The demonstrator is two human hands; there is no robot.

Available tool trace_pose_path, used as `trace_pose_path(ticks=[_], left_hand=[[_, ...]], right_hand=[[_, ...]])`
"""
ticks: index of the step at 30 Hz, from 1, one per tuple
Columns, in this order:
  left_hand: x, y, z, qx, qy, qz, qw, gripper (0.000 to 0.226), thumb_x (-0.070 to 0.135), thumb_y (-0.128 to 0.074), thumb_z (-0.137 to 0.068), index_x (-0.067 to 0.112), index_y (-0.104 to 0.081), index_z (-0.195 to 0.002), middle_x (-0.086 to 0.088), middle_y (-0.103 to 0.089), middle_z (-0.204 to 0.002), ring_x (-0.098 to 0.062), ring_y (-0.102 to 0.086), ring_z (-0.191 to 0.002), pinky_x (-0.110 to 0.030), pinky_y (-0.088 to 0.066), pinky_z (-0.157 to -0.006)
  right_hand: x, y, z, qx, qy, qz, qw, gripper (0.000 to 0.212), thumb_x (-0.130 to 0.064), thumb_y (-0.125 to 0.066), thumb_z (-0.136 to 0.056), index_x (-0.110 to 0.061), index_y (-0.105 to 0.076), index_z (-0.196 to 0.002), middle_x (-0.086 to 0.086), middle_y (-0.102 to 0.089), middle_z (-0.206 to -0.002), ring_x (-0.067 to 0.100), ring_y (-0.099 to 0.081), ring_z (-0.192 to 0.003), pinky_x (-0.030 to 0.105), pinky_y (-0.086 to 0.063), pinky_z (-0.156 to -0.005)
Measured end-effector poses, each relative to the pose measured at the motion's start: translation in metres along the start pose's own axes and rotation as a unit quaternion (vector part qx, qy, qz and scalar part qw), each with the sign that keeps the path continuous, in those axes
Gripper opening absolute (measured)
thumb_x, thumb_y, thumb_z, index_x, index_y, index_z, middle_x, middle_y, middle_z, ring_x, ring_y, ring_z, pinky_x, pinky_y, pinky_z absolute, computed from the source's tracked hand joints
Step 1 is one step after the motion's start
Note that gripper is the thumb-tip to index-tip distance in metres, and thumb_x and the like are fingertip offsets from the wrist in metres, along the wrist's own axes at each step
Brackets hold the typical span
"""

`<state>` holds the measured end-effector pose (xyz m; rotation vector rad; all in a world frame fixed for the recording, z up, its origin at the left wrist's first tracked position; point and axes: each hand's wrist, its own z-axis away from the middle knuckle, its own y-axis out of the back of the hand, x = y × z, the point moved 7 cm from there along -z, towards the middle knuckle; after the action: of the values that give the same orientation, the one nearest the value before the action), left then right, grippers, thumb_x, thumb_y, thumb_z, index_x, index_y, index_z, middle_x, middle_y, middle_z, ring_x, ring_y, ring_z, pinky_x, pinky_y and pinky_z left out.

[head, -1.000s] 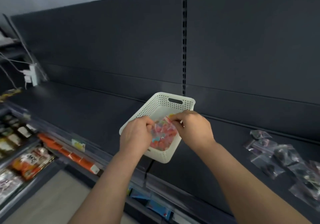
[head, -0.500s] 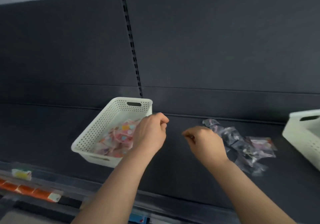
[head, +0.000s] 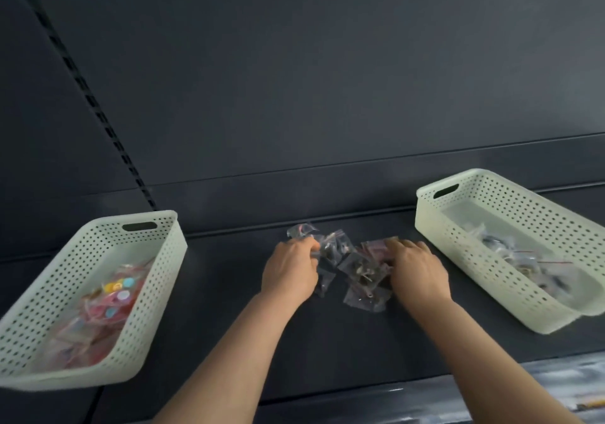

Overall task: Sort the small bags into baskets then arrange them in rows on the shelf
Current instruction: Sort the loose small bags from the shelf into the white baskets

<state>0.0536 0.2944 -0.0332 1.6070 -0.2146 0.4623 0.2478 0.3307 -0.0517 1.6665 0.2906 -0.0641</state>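
Left hand (head: pixel 289 273) pinched a clear bag (head: pixel 329 248) in the pile (head: pixel 361 271) on the shelf (head: pixel 327 341). Right hand (head: pixel 415 269) lay flat on the pile, fingers straight; labels were too blurry to read.

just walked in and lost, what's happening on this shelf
A person is sorting small bags on a dark shelf. The left hand grips the edge of a loose pile of clear bags while the right hand rests flat on it. The left basket holds pink, colourful bags; the right basket holds clear ones with dark contents.
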Motion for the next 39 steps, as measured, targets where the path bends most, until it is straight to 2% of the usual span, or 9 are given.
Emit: trace_pose_path(ticks=[7, 10, 13, 18, 23, 27, 30, 35, 39], left_hand=[[0.006, -0.013, -0.007, -0.012, 0.023, -0.093, 0.995, 0.020, 0.022, -0.055, -0.096, 0.028, -0.070, -0.109, 0.004, -0.063, -0.120, -0.020, -0.051, -0.114, -0.035, -0.050, -0.089], [0.026, -0.011, -0.016, 0.035, -0.001, -0.031, 0.999, 0.018, 0.024, -0.056, -0.095, 0.027, -0.069, -0.108, 0.005, -0.066, -0.113, -0.018, -0.057, -0.108, -0.035, -0.052, -0.085], [0.055, -0.024, -0.028, 0.014, -0.059, -0.003, 0.998, 0.022, 0.021, -0.054, -0.096, 0.028, -0.068, -0.112, 0.005, -0.067, -0.114, -0.019, -0.058, -0.109, -0.034, -0.049, -0.088], [0.085, -0.056, -0.039, -0.053, -0.108, -0.063, 0.991, 0.025, 0.026, -0.055, -0.097, 0.035, -0.067, -0.117, 0.005, -0.064, -0.120, -0.021, -0.051, -0.115, -0.034, -0.043, -0.094], [0.077, -0.046, -0.033, -0.025, -0.088, -0.023, 0.996, 0.018, 0.024, -0.065, -0.091, 0.029, -0.071, -0.107, 0.006, -0.067, -0.106, -0.016, -0.059, -0.104, -0.031, -0.048, -0.087], [0.055, -0.033, -0.020, -0.072, -0.031, 0.034, 0.996, 0.010, 0.037, -0.076, -0.080, 0.030, -0.074, -0.088, 0.016, -0.069, -0.086, -0.004, -0.063, -0.081, -0.026, -0.050, -0.070], [0.047, -0.039, -0.007, -0.142, -0.013, 0.020, 0.990, 0.024, 0.044, -0.081, -0.073, 0.035, -0.071, -0.093, 0.019, -0.067, -0.092, -0.002, -0.060, -0.086, -0.024, -0.047, -0.072], [0.050, -0.040, 0.000, -0.107, -0.034, -0.015, 0.994, 0.003, 0.030, -0.073, -0.086, 0.029, -0.070, -0.084, 0.016, -0.063, -0.083, -0.004, -0.059, -0.081, -0.025, -0.049, -0.073], [0.045, -0.036, -0.001, -0.075, -0.015, 0.003, 0.997, 0.007, 0.025, -0.065, -0.092, 0.025, -0.069, -0.087, 0.013, -0.064, -0.086, -0.007, -0.060, -0.082, -0.027, -0.050, -0.072]], right_hand=[[0.004, -0.006, 0.010, -0.005, 0.054, -0.036, 0.998, 0.026, -0.023, -0.048, -0.093, -0.032, -0.069, -0.103, -0.011, -0.061, -0.110, 0.018, -0.053, -0.102, 0.029, -0.042, -0.072], [0.011, 0.003, 0.011, 0.029, 0.044, -0.062, 0.997, 0.019, -0.021, -0.058, -0.089, -0.032, -0.073, -0.095, -0.009, -0.064, -0.098, 0.020, -0.055, -0.096, 0.029, -0.041, -0.066], [0.031, 0.011, 0.013, 0.051, 0.000, -0.058, 0.997, 0.022, -0.018, -0.058, -0.088, -0.030, -0.072, -0.100, -0.006, -0.062, -0.095, 0.020, -0.057, -0.093, 0.029, -0.045, -0.062], [0.037, 0.008, 0.021, -0.021, 0.041, -0.085, 0.995, 0.027, -0.024, -0.052, -0.090, -0.039, -0.068, -0.106, -0.012, -0.059, -0.098, 0.012, -0.057, -0.097, 0.026, -0.047, -0.068], [0.034, 0.007, 0.021, -0.039, 0.050, -0.090, 0.994, 0.023, -0.025, -0.051, -0.087, -0.038, -0.068, -0.097, -0.012, -0.063, -0.100, 0.011, -0.059, -0.097, 0.027, -0.049, -0.074], [0.032, 0.009, 0.018, -0.003, 0.024, -0.098, 0.995, 0.023, -0.023, -0.053, -0.089, -0.035, -0.068, -0.100, -0.010, -0.063, -0.100, 0.013, -0.059, -0.096, 0.027, -0.048, -0.069], [0.024, 0.009, 0.019, 0.012, 0.022, -0.096, 0.995, 0.023, -0.024, -0.053, -0.091, -0.035, -0.067, -0.105, -0.009, -0.062, -0.102, 0.014, -0.059, -0.096, 0.026, -0.046, -0.067], [0.011, 0.029, 0.021, 0.061, 0.031, -0.110, 0.992, 0.021, -0.022, -0.056, -0.090, -0.033, -0.069, -0.102, -0.009, -0.063, -0.098, 0.016, -0.061, -0.088, 0.027, -0.044, -0.059], [0.013, 0.062, 0.017, 0.120, 0.034, -0.113, 0.986, 0.017, -0.021, -0.058, -0.089, -0.030, -0.070, -0.098, -0.009, -0.065, -0.093, 0.018, -0.062, -0.081, 0.027, -0.045, -0.056]])
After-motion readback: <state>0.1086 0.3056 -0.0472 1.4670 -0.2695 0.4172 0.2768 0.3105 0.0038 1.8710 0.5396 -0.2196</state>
